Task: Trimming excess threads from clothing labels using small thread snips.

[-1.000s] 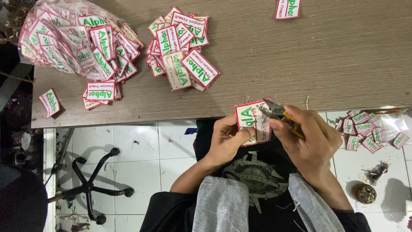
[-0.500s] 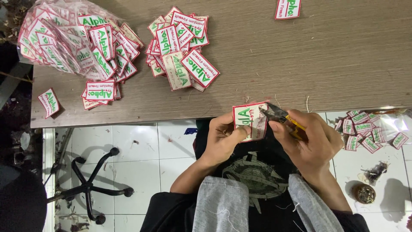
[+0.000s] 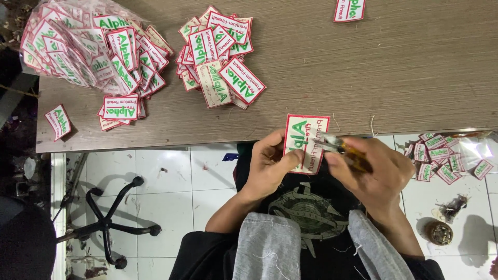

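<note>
Left hand [image 3: 270, 166] pinches one patch [image 3: 306, 142] by its left edge, thumb on the face and fingers behind, holding it upright just off the near edge of the tabletop [image 3: 415, 78], above the lap. Right hand [image 3: 376, 176] is clenched around small snips [image 3: 340, 148] with a yellow handle; the metal tips touch the patch's right side, near its upper corner. The patch thus lies between the two grips: clamped on the left, met by the tool on the right, unsupported along its bottom. Risk, as a judgement: the tips sit close to the red border stitching, so a slightly deep bite would nick the border or the white face instead of a loose thread. The left pinch covers only one edge, so the patch could twist under blade pressure and shift the cut. The left thumb is near the blade line and could be caught. A dropped patch would fall to the tiled floor [image 3: 155, 176]. Far on the tabletop lie a loose pile [image 3: 220, 62] and a bag of patches [image 3: 78, 46]; more lie on the floor at right [image 3: 441, 155].
</note>
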